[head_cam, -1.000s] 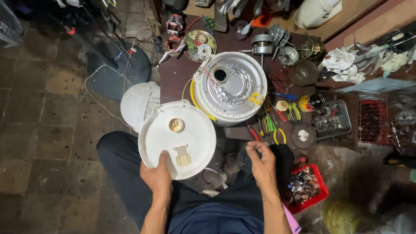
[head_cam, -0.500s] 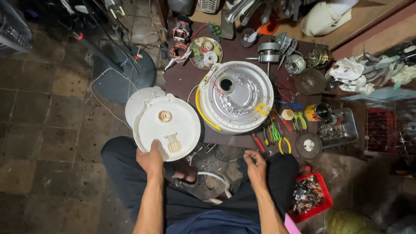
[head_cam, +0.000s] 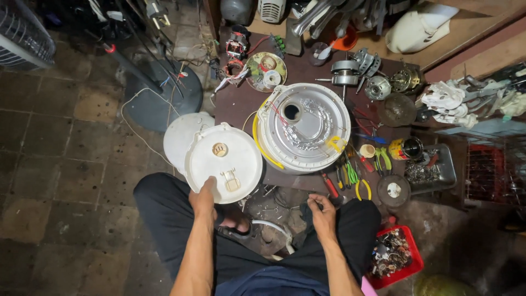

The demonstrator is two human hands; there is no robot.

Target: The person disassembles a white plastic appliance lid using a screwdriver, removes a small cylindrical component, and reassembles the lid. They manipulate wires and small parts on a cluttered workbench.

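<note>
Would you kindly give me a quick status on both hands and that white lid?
Left hand grips white round lid by its near edge. Right hand closed near red-handled screwdriver, contents unclear. Foil-lined appliance body sits beside lid.

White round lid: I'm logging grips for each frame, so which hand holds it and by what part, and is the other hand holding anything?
The left hand grips the white round lid at its near rim. Whether the right hand holds anything cannot be told.

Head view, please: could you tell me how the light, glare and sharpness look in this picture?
Head view: light falls on the middle, so the white round lid in the left hand and the foil-lined round housing look bright, the foil glinting; the tiled floor and the corners sink into shadow; the right hand is sharp; the wide lens bends the edges.
</note>
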